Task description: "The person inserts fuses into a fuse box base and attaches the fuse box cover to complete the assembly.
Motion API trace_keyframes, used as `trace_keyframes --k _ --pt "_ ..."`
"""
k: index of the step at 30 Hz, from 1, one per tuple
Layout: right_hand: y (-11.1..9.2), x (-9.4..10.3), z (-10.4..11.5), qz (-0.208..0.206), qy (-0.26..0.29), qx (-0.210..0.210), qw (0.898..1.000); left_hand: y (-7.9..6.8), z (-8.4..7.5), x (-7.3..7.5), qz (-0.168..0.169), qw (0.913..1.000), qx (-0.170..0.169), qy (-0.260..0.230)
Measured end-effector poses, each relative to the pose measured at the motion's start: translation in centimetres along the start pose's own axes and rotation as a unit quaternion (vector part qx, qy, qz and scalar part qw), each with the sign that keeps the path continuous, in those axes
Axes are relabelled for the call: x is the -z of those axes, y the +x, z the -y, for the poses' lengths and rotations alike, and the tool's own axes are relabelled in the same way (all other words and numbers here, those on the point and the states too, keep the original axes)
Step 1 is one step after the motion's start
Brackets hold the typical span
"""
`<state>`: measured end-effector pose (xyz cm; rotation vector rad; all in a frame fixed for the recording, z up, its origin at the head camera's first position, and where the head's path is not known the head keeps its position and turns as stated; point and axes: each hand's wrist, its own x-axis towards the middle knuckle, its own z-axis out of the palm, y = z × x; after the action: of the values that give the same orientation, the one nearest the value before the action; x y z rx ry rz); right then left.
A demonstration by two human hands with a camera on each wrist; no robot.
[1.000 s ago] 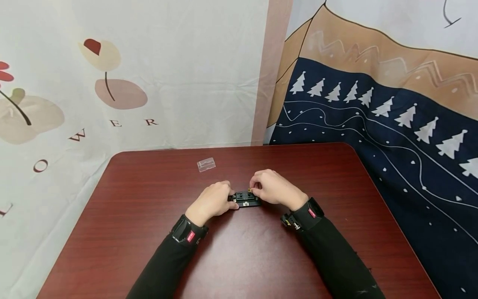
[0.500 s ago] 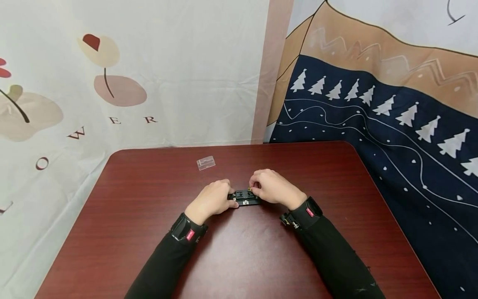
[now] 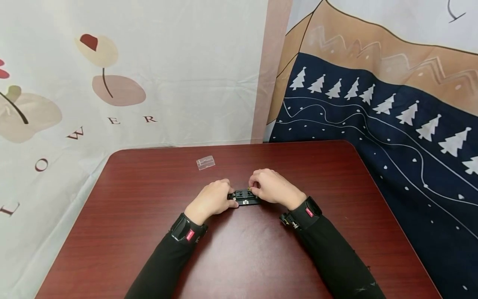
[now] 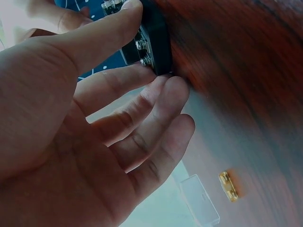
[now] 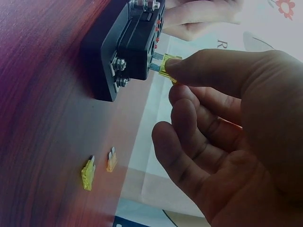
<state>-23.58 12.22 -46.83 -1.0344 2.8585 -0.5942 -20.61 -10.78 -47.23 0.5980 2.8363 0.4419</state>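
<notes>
In the head view a black fuse block [image 3: 246, 202] lies on the table, between my two hands. My left hand [image 3: 210, 200] grips its left end, thumb on the near side and fingers on the far side. Silver screw terminals [image 4: 146, 61] show at that end in the left wrist view. With thumb and index finger, my right hand [image 3: 274, 189] pinches a yellow blade fuse [image 5: 166, 64]. The fuse's two metal prongs point at the block's top face, their tips right at the slots and most of their length exposed. Small red dots line that face.
On the reddish-brown table [image 3: 239, 257], a clear plastic cover [image 3: 206, 162] lies behind the left hand. The right wrist view shows another yellow blade fuse [image 5: 87, 175] and an orange one [image 5: 111, 160] on the tabletop. A gold-coloured small piece [image 4: 228, 186] lies near the cover.
</notes>
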Motion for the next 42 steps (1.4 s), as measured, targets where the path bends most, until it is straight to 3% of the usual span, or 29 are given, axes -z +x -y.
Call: trace_keyframes --k 42 --pt "-0.20 -0.49 -0.25 -0.014 -0.024 0.012 1.000 0.01 -0.04 -0.73 -0.011 0.9999 -0.005 0.008"
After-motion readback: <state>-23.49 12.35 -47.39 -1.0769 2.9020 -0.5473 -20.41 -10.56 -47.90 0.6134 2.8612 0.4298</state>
